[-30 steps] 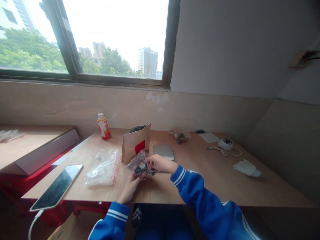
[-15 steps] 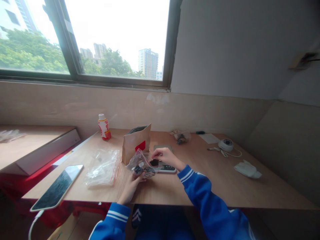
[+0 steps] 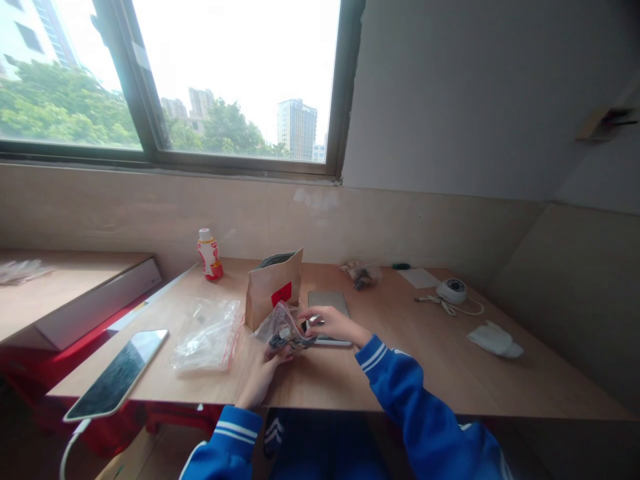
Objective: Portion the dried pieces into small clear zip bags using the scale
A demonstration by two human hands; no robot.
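My left hand (image 3: 270,365) is closed around the lower side of a clear zip bag (image 3: 278,321) that has a red strip at its mouth. Dark and pale small parts (image 3: 281,341) lie inside the bag; their kind is too small to tell. At the bag's opening, my right hand (image 3: 334,324) pinches a small dark piece (image 3: 306,326), partly hidden by the fingers. Below the right hand lies a flat grey device (image 3: 327,301), mostly covered by the hand. A brown paper bag (image 3: 261,293) with a red label stands open just behind the zip bag.
Empty clear bags (image 3: 207,337) and a charging phone (image 3: 120,373) lie on the left. A red-and-white bottle (image 3: 210,255) stands behind them. Further right are another filled clear bag (image 3: 364,275), a white dome camera (image 3: 451,291) with its cable, and a white cloth-like item (image 3: 495,339).
My right hand has lowered slightly from above the device, and its fingers now sit at the zip bag's mouth with the dark piece. The left hand has hardly moved.
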